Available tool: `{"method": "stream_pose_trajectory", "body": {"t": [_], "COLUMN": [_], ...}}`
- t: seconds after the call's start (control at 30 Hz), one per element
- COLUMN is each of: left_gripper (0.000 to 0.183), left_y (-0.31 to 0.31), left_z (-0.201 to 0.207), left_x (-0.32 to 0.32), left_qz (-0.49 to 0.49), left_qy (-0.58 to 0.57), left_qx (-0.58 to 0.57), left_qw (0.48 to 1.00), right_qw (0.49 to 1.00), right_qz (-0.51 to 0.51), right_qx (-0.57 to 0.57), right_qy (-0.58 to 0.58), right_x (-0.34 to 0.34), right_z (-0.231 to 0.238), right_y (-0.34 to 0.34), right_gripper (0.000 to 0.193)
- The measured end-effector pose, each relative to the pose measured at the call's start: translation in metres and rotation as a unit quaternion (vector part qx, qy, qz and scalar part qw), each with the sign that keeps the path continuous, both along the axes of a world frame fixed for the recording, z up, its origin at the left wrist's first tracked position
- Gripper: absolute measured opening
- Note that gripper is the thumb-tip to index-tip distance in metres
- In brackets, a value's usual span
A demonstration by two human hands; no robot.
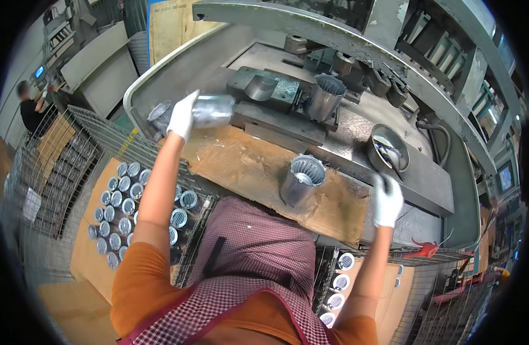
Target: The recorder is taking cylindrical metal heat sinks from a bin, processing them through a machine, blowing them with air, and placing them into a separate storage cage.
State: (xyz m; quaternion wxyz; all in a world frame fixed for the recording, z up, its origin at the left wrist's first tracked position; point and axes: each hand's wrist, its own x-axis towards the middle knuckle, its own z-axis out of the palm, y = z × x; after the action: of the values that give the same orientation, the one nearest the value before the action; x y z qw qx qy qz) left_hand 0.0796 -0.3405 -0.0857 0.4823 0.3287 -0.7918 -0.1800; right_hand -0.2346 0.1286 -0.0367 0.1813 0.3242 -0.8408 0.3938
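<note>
My left hand (183, 117), in a white glove, grips a shiny metal cylindrical housing (214, 110), blurred by motion, above the left end of the cardboard-covered ledge. My right hand (388, 201), also gloved, hovers by the right end of the cardboard with fingers apart. Just beyond it is a round metal bowl (375, 150) holding a pale liquid and a dark-handled tool (391, 163). One finned metal housing (302, 183) stands upright on the cardboard (235, 159) before me. Another finned housing (326, 98) is upright on the machine's fixture.
A metal block with a curved cradle (261, 88) sits left of the fixture. Another housing (159, 112) lies at the tub's left side. Wire cages with several housings (126, 207) flank me. A heavy machine frame (356, 37) crosses overhead. A person (31, 109) works far left.
</note>
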Motion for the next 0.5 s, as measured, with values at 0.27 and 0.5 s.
{"method": "stream_pose_trajectory", "body": {"t": [0.27,0.5], "left_gripper": [0.04,0.056], "left_y": [0.051,0.067], "left_z": [0.069,0.061], "left_x": [-0.116,-0.172], "left_qz": [-0.251,-0.042], "left_qy": [0.079,-0.252], "left_qx": [0.196,0.019], "left_qw": [0.945,0.967], "right_qw": [0.983,0.945], "right_qz": [-0.154,-0.321], "right_qx": [0.068,0.06], "right_qy": [-0.077,0.0], "right_x": [-0.056,-0.045], "right_z": [-0.037,-0.034], "right_y": [0.14,0.131], "right_gripper": [0.035,0.046]}}
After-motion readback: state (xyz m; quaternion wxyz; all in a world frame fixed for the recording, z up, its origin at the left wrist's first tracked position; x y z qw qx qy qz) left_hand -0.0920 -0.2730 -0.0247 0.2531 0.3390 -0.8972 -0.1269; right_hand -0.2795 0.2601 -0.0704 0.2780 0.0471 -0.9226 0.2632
